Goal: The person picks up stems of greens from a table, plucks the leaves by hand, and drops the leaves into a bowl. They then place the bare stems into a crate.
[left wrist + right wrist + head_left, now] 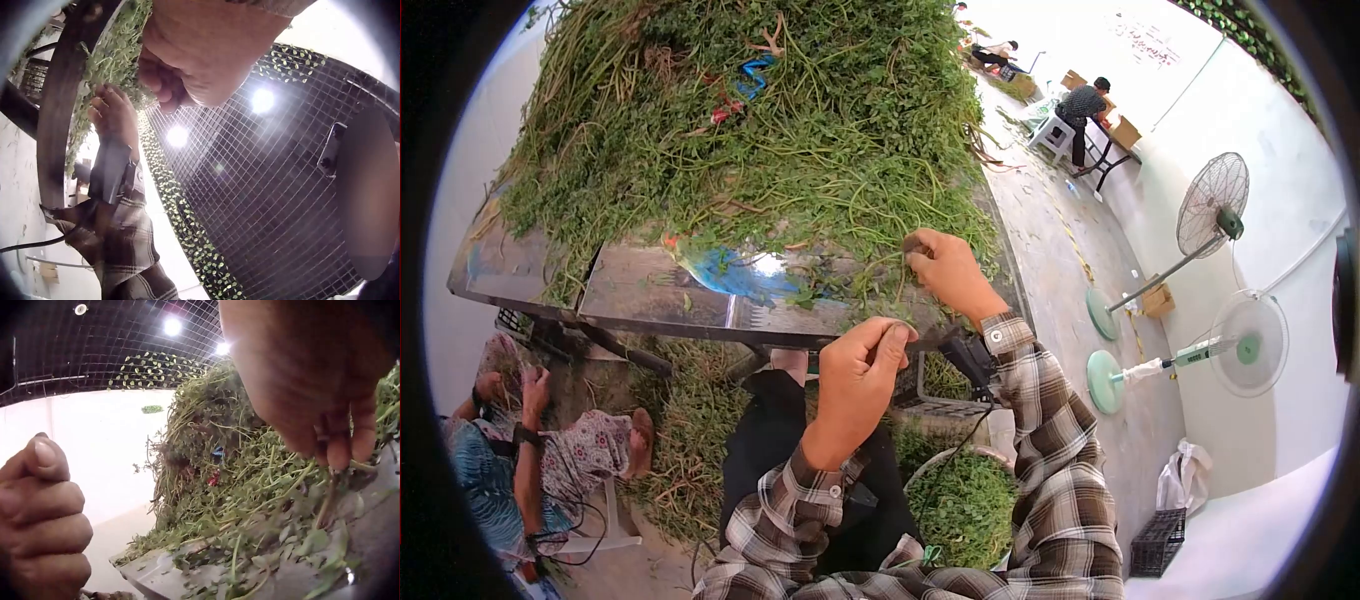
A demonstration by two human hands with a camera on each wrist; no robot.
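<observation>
A big heap of green leafy stems [780,150] covers most of the table [650,290]. At its near edge, my right hand [955,275] pinches a stem; in the right wrist view the fingertips of the right hand [312,381] point down onto a thin stem [326,503]. My left hand [860,385] is raised in front of the table edge, fingers curled and thumb against the index finger; nothing shows in it. The left wrist view has the left hand [194,56] large at the top and the right hand [115,119] beyond it, by the greens.
Below the table stand a tub of greens [965,505] and a dark crate [940,390]. More stems [690,450] lie on the floor beside a seated person [530,460]. Two fans [1215,205] stand to the right, with another person [1080,110] at a far table.
</observation>
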